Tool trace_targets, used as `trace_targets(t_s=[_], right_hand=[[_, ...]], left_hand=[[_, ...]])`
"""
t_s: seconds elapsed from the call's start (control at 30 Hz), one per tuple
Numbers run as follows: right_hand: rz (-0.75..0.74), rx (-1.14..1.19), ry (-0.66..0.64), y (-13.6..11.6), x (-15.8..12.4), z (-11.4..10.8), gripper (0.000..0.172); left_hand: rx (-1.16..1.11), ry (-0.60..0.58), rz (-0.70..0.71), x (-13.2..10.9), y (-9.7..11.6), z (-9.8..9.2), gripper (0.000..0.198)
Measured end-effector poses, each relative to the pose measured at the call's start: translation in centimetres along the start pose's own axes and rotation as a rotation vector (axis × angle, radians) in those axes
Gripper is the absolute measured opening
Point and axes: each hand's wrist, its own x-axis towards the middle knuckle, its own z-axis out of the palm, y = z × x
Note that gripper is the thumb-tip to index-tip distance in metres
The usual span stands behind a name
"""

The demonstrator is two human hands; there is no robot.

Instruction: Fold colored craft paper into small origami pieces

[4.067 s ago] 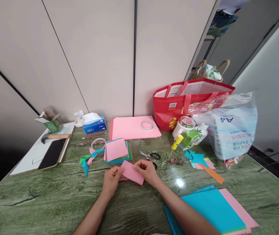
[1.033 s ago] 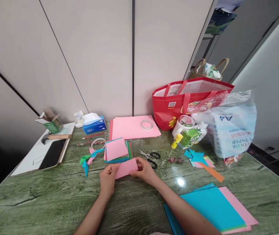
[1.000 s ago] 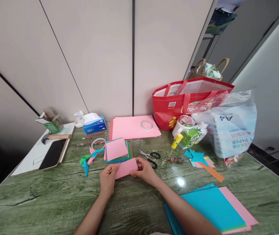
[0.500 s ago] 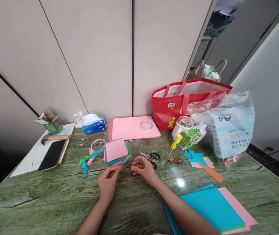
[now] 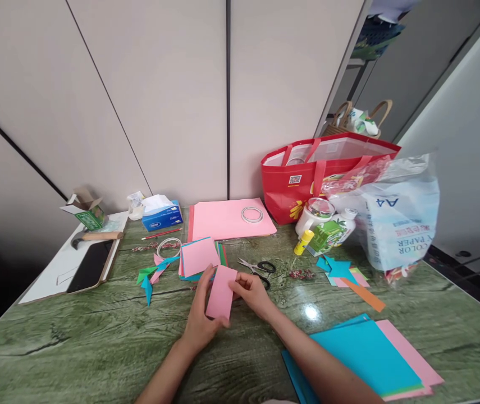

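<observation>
Between my hands is a pink rectangle of folded paper (image 5: pixel 222 293), tilted so its broad face shows. My left hand (image 5: pixel 201 313) grips it along the left side and lower edge, thumb at the bottom corner. With thumb and fingers, my right hand (image 5: pixel 251 292) pinches its right edge. Just behind lies a stack of square coloured paper (image 5: pixel 200 256), pink on top. A pair of scissors (image 5: pixel 259 266) rests open-bladed beyond my right hand. Folded blue, green and pink paper pieces (image 5: pixel 147 287) lie to the left.
At front right are large blue and pink sheets (image 5: pixel 366 359) under my right forearm. A blue paper star (image 5: pixel 337 268), a yellow glue stick (image 5: pixel 304 242), a red bag (image 5: pixel 282 193) and a plastic paper bag (image 5: pixel 400 219) stand or lie right. A phone (image 5: pixel 90 266) and tissue box (image 5: pixel 161 216) are left.
The pink paper was edge-on in my left hand and now faces me as a rectangle. My right hand, formerly apart from it, now holds its right edge.
</observation>
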Motion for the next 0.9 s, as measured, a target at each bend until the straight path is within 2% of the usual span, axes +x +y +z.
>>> trace_targets(t_s=[0.07,0.1,0.17,0.23,0.33,0.43,0.57,0.67,0.73,0.8,0.9], right_hand=[[-0.034,-0.078,-0.011,-0.1,-0.1,0.0,0.029],[-0.052,-0.12,-0.023,-0.1,-0.2,0.1,0.028],[-0.081,-0.194,-0.056,0.0,-0.4,0.1,0.025],[-0.096,-0.239,-0.08,0.1,-0.5,0.2,0.022],[-0.083,-0.25,-0.059,0.1,-0.4,0.2,0.02],[-0.115,-0.372,0.082,-0.4,-0.3,-0.3,0.02],[-0.251,-0.962,0.295,-2.2,-0.5,-1.8,0.021],[-0.094,-1.396,0.314,-3.4,-0.8,-2.6,0.035],[0.052,-1.565,0.289,-3.9,-1.0,-2.7,0.039],[0.142,-1.649,0.247,-4.3,-1.0,-2.6,0.039],[0.198,-1.687,0.212,-4.7,-0.8,-2.3,0.036]], left_hand=[[-0.239,0.093,-0.224,0.2,0.0,-0.1,0.073],[-0.286,0.105,-0.355,0.3,-0.1,-0.1,0.062],[-0.281,0.043,-0.535,0.5,-0.4,-0.2,0.044],[-0.312,0.022,-0.622,0.5,-0.6,-0.3,0.032],[-0.434,0.048,-0.69,0.5,-0.6,-0.2,0.028],[-0.504,0.108,-0.722,0.5,-0.4,-0.2,0.027],[-0.545,0.2,-0.736,0.7,-0.4,-0.4,0.027],[-0.566,0.239,-0.755,0.8,-0.4,-0.5,0.028],[-0.583,0.254,-0.764,0.8,-0.4,-0.6,0.028],[-0.596,0.263,-0.769,0.8,-0.4,-0.6,0.028],[-0.601,0.272,-0.77,0.8,-0.5,-0.5,0.029]])
